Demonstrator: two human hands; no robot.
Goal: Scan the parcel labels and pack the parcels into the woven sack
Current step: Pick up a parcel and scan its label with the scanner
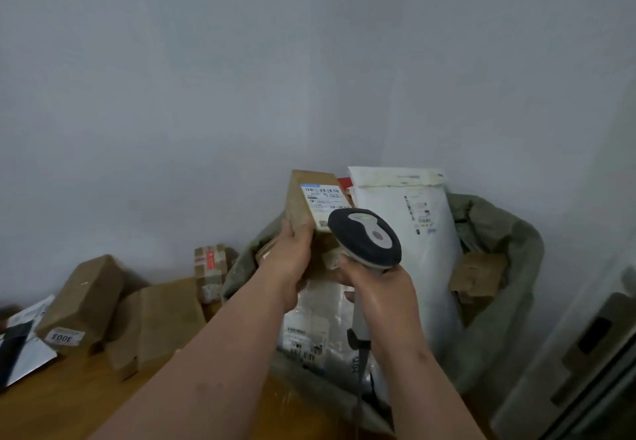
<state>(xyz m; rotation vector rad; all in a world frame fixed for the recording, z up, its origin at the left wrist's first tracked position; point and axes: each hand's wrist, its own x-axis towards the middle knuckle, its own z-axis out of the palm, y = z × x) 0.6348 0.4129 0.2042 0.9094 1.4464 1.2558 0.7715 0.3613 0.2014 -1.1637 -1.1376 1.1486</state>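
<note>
My left hand [292, 250] grips a brown cardboard parcel [303, 198] by its lower end and holds it upright over the woven sack [509, 267]. A white label [323, 200] on the parcel faces me. In my right hand [382, 288] I hold a grey and white barcode scanner [368, 236] by its handle. The scanner's head sits right in front of the label's lower right corner. The greenish sack stands open and holds a tall white mailer [413, 233], a clear plastic parcel [316, 322] and a brown box [478, 278].
Several brown cardboard parcels [82, 298] lie on the wooden table [69, 398] at the left, with a taped small box [210, 271] by the sack and a silver-black mailer [20, 340] at the far left. A bare wall stands behind. A grey panel [592, 353] is at right.
</note>
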